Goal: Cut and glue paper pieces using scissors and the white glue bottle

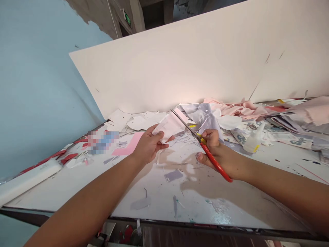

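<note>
My left hand (151, 145) pinches a pale pink and white piece of fabric or paper (171, 125) between thumb and fingers, above the worktable. Red-handled scissors (211, 158) are in my right hand (216, 154), its fingers closed about the handles. Their blades point up and to the left, the tips near the upper edge of the pale piece. From this angle I cannot tell whether the blades touch it. Below the hands, a small grey-lilac scrap (173, 176) lies on the white tabletop (164, 202).
Pink cloth (231, 109) and lilac cloth (205, 116) are heaped at the back. A translucent squeeze bottle (254, 140) stands at right. White paper pieces (144, 120) and a pink sheet (130, 145) lie left. A white roll (31, 180) borders the left edge; a pale board (180, 65) rises behind.
</note>
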`<state>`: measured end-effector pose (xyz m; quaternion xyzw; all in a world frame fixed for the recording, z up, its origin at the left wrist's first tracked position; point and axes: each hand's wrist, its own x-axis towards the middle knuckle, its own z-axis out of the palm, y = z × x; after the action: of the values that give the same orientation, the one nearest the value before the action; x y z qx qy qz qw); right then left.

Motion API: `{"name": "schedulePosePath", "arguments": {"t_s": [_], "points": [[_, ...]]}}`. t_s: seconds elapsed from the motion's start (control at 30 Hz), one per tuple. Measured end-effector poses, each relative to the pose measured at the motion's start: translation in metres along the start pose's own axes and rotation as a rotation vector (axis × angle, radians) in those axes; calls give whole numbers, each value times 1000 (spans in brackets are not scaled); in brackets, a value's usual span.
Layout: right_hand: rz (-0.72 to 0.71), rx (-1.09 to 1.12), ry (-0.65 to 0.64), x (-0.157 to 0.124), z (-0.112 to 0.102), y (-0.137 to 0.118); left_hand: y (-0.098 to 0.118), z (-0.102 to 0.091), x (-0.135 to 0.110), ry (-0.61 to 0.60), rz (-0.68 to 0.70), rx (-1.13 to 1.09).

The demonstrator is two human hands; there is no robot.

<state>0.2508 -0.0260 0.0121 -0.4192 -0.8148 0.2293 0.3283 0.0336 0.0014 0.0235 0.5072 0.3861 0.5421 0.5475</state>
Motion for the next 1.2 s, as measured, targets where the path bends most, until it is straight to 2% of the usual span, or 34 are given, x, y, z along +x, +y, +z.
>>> {"name": "schedulePosePath", "arguments": {"t_s": [0.07, 0.17, 0.27, 0.43, 0.77, 1.07, 1.2], "points": [[10, -131, 10, 1, 0, 2, 1, 3, -2, 18, 20, -56], [99, -324, 69, 3, -1, 6, 2, 6, -6, 12, 34, -99], [153, -434, 111, 4, -2, 7, 5, 9, -9, -7, 52, -108], [156, -510, 150, 5, -4, 5, 7, 9, -11, -39, 62, -124], [51, -685, 230, 6, -2, 5, 9, 10, -13, -75, 67, -197], [63, -766, 227, 3, 1, 2, 8, 5, -9, -24, 7, -405], [78, -779, 210, 3, 2, 0, 8, 5, -8, 8, 3, -425]]}}
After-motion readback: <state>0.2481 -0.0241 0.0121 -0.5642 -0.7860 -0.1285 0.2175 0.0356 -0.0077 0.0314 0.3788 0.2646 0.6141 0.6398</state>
